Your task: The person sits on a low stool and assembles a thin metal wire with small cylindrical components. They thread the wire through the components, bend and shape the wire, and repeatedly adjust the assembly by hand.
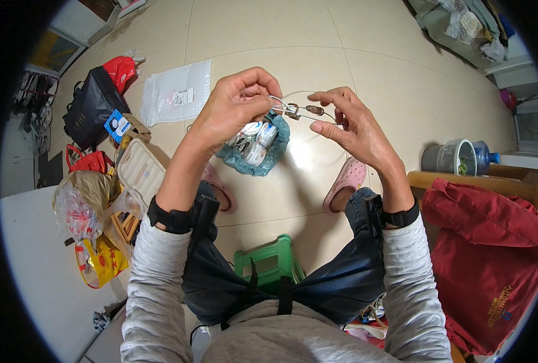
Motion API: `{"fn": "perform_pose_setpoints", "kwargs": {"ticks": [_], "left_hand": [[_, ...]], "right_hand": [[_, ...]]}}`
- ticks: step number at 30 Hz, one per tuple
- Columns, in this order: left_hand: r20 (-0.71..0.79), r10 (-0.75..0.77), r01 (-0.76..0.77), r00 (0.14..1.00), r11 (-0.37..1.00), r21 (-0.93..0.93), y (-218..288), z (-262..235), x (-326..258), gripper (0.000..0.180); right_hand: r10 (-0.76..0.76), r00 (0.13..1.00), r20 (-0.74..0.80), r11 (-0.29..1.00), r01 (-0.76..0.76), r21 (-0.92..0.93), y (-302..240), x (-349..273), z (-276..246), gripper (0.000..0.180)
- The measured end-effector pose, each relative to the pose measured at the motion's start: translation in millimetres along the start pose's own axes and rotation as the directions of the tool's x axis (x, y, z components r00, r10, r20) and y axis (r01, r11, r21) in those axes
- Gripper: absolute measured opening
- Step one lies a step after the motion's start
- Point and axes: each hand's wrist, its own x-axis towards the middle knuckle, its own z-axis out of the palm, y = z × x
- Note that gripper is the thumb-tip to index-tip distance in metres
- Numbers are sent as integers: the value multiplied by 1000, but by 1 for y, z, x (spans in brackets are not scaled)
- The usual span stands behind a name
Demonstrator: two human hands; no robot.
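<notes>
In front of me, my left hand (244, 100) pinches a thin pale wire loop between thumb and fingers. A small shiny metal clasp (292, 111) hangs on the wire between my hands. Beside it, toward my right hand, sits a small brown, bead-like piece (315, 111). Thumb and forefinger spread apart, my right hand (356, 124) is just right of that piece. The wire runs up against its fingers, and how it passes among them is unclear. Below the hands, a teal plastic bag (275, 158) on the floor holds several small white, round-lidded containers (256, 153).
A green stool (269, 260) stands between my legs. Left are a clear-white plastic mailer (181, 91), a black bag (99, 106), a beige case (140, 172) and a yellow bag (102, 263). Right are a red cloth (487, 260) and a grey bucket (447, 158).
</notes>
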Motion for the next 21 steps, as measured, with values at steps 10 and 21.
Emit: {"fn": "perform_pose_setpoints", "kwargs": {"ticks": [10,21], "left_hand": [[-85,-22,31,996,994,104,1,-3,1,14],[48,-239,240,970,971,-1,-5,-13,-1,15]], "right_hand": [[155,973,173,945,-197,260,3,1,-3,30],[204,955,214,908,-267,323,5,-1,-9,34]]}}
